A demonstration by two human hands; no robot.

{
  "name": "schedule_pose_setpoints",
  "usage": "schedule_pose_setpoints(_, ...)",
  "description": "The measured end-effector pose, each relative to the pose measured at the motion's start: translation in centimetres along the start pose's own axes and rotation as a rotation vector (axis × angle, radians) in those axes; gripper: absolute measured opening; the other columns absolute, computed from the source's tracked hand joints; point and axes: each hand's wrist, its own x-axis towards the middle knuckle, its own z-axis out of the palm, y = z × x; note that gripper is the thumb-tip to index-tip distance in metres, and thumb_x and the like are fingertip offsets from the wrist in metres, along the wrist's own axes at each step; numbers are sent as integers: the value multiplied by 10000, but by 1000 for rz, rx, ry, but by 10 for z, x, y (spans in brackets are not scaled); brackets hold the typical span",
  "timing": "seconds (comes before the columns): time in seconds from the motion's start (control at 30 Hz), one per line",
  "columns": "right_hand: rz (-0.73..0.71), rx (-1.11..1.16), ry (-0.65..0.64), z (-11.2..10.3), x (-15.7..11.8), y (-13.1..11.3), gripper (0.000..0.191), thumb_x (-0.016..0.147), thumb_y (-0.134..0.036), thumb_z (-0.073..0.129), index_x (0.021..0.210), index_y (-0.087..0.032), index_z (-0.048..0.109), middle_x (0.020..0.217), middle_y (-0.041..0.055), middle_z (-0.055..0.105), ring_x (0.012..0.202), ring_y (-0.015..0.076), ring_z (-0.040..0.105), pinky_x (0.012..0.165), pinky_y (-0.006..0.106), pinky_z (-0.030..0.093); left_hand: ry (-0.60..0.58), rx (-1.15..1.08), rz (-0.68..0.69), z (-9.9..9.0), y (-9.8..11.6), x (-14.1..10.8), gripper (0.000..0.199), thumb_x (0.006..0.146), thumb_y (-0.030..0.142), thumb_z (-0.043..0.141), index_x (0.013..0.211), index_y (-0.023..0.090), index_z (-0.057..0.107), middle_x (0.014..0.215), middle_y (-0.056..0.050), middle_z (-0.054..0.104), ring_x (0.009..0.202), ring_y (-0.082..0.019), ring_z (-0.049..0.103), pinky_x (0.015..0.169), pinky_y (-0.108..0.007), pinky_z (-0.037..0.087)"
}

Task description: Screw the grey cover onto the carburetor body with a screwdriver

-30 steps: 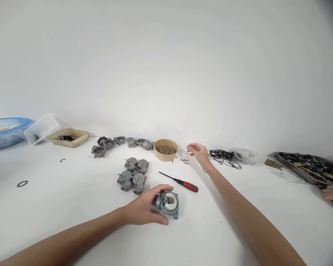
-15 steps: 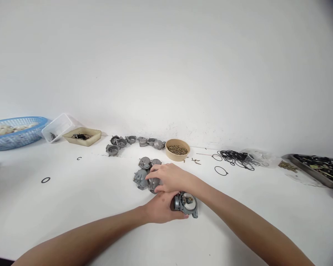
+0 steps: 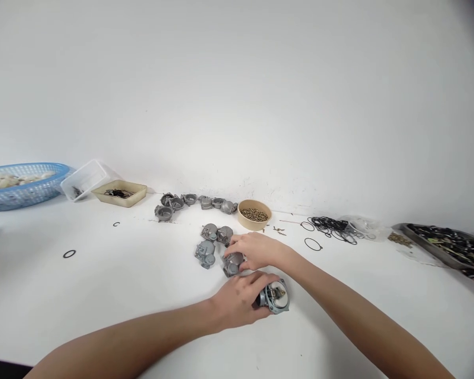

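Observation:
My left hand (image 3: 243, 300) is wrapped around a carburetor body (image 3: 285, 305), low over the white table. The body's round open end faces up and shows brass parts inside. Just above it, my right hand (image 3: 258, 250) has its fingers and thumb closed around a grey carburetor float bowl (image 3: 233, 268). The fingers cover part of that bowl. Close by on the left stand other float bowls: a lighter grey one (image 3: 205, 253), one behind it (image 3: 209, 231), and a darker one (image 3: 224, 235) near my right fingertips.
Along the wall stand more grey bowls (image 3: 176, 203), a tan tub (image 3: 255, 225) of brass screws and a beige tray (image 3: 138, 197). A blue basket (image 3: 19, 199) and clear box (image 3: 102, 173) sit left. Black rubber rings (image 3: 327, 226) and a metal tray (image 3: 434, 251) lie right.
My right hand has drawn the float bowl to the right, away from the lighter bowl beside it. My left hand has moved slightly right with the carburetor body, which has turned a little.

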Motion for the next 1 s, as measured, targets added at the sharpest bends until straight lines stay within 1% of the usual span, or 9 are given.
schedule_pose_setpoints(0.2, 138, -73, 60, 10, -29, 14, 327, 837, -433, 755, 1064, -196, 760, 971, 100, 741, 887, 286, 702, 662, 313, 432, -83, -36, -92, -4, -3, 4, 712, 827, 308, 833, 1435, 272, 464, 1354, -85, 619, 1061, -326, 684, 915, -416, 574)
schedule_pose_setpoints(0.3, 286, -109, 64, 10, -45, 17, 389, 894, -522, 673, 863, -145, 762, 847, 132, 727, 803, 309, 704, 644, 342, 444, -107, -88, -129, -8, -3, 5, 682, 840, 336, 825, 1425, 290, 477, 1355, -76, 621, 1029, -322, 695, 916, -414, 567)
schedule_pose_setpoints(0.4, 305, -90, 103, 6, -57, 22, 339, 881, -453, 696, 1041, -163, 771, 951, 138, 724, 827, 312, 705, 690, 369, 480, -107, -136, -154, -10, -2, 6, 671, 841, 326, 828, 1418, 302, 486, 1326, -60, 640, 1071, -321, 679, 939, -396, 551)
schedule_pose_setpoints(0.47, 191, 31, 121, 3, -63, 28, 447, 861, -374, 716, 1293, -262, 692, 1136, 112, 708, 937, 298, 704, 781, 383, 504, -109, -152, -180, -11, -3, 6, 675, 832, 326, 840, 1412, 308, 494, 1323, -48, 644, 1079, -318, 672, 967, -398, 533)
schedule_pose_setpoints(0.53, 77, 185, 93, 3, -65, 34, 570, 860, -296, 692, 1420, -342, 598, 1311, 81, 655, 1083, 285, 677, 890, 391, 503, -114, -160, -194, -12, -3, 6, 684, 819, 320, 851, 1407, 316, 500, 1327, -38, 644, 1076, -313, 666, 986, -397, 517)
schedule_pose_setpoints(0.63, 24, 291, 2, 11, -61, 43, 644, 823, -221, 678, 1448, -336, 580, 1450, 76, 573, 1196, 297, 633, 947, 396, 496, -119, -195, -164, -12, -6, 7, 681, 824, 307, 831, 1412, 326, 489, 1346, -29, 635, 1065, -294, 662, 947, -362, 519)
schedule_pose_setpoints(0.73, 29, 285, -40, 22, -53, 49, 704, 765, -187, 715, 1442, -335, 587, 1439, 78, 577, 1192, 304, 629, 922, 392, 502, -119, -217, -130, -11, -8, 7, 633, 857, 321, 780, 1415, 331, 480, 1347, -20, 633, 1042, -268, 662, 918, -334, 511)
schedule_pose_setpoints(0.87, 27, 280, 29, 25, -50, 55, 586, 749, -235, 754, 1326, -306, 681, 1273, 85, 662, 1075, 282, 657, 858, 367, 496, -124, -223, -141, -12, -7, 7, 606, 872, 332, 758, 1413, 323, 484, 1337, -20, 635, 1040, -255, 656, 937, -325, 499)
schedule_pose_setpoints(1.0, 46, 312, 144, 6, -65, 60, 540, 749, -305, 778, 1284, -297, 704, 1253, 70, 675, 1034, 265, 650, 864, 366, 478, -134, -297, -196, -17, -3, 10, 610, 840, 288, 795, 1386, 332, 526, 1305, 1, 649, 1072, -242, 643, 999, -320, 476)
